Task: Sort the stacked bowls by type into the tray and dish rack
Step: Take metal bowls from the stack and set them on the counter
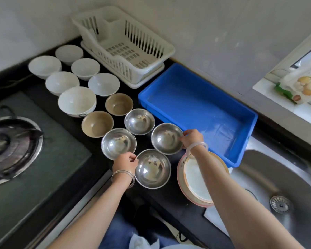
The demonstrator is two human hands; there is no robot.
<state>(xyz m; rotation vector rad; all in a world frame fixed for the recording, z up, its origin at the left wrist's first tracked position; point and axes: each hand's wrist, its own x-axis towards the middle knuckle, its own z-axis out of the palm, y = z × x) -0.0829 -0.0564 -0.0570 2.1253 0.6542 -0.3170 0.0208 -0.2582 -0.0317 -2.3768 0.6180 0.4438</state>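
Observation:
Several steel bowls stand on the black counter (147, 141). My left hand (125, 162) pinches the left rim of the nearest steel bowl (152, 168). My right hand (191, 137) pinches the right rim of another steel bowl (167, 138). Two more steel bowls (118, 143) (139, 121) stand apart behind them. Two brown bowls (97, 123) (119, 104) come after, then several white bowls (77, 101) in rows toward the wall. The blue tray (192, 72) and the white dish rack (166, 51) hold nothing.
A stack of plates (185, 187) lies under my right forearm. The steel sink (276, 186) is at the right, with its drain (281, 204). A gas stove (13, 150) fills the left. A printed packet (302, 87) lies on the window sill.

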